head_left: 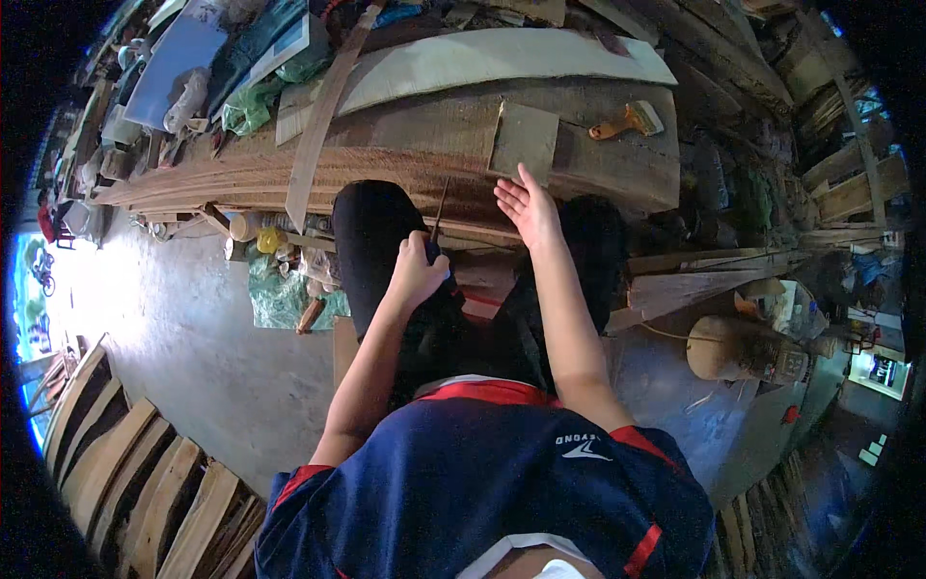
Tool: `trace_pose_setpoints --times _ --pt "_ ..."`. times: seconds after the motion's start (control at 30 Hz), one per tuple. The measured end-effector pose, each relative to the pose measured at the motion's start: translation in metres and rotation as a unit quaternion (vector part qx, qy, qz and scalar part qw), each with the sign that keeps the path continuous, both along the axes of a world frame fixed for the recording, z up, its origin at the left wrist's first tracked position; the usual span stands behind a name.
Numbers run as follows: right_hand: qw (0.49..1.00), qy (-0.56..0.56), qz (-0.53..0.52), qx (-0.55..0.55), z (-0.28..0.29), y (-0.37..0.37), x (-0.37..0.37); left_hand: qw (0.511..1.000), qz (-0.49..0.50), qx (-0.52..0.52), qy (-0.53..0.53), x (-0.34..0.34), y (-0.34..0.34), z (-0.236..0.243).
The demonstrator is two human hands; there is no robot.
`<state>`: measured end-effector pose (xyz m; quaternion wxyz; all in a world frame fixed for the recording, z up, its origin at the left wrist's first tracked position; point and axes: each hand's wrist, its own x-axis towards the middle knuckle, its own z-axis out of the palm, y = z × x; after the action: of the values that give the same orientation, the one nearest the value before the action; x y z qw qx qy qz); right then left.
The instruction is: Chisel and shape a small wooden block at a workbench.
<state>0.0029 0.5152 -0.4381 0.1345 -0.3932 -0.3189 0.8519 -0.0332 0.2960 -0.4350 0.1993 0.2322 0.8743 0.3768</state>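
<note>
My left hand (419, 270) is closed around the dark handle of a thin-bladed tool (441, 214). Its slim shaft points up and away, toward the edge of the stacked planks; whether it is a screwdriver or a knife I cannot tell. My right hand (531, 208) is open, fingers stretched and spread, with nothing in it. It is just in front of a small squarish wood piece (524, 138), and the fingertips overlap its near edge in view; contact cannot be made out. A flat brush (629, 121) with a wooden handle lies to the right of that piece.
Thick planks (415, 130) are stacked before my knees. A long pale curved board (502, 58) lies across them, with a narrow wood strip (328, 121) at left. Cut boards (154, 482) line the lower left. A rounded brown object (719, 349) stands on the floor at right.
</note>
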Motion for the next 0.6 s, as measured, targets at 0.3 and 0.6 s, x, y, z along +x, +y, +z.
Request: trace_pose_setpoints --times 0.3,0.6 --pt "0.921 -0.043 -0.087 0.377 0.084 0.033 0.000 0.873 0.023 0.235 -0.428 0.010 -0.025 0.078" --pt "0.654 -0.172 -0.025 0.736 0.094 0.091 -0.036 0.918 0.077 0.330 -0.206 -0.007 0.010 0.108"
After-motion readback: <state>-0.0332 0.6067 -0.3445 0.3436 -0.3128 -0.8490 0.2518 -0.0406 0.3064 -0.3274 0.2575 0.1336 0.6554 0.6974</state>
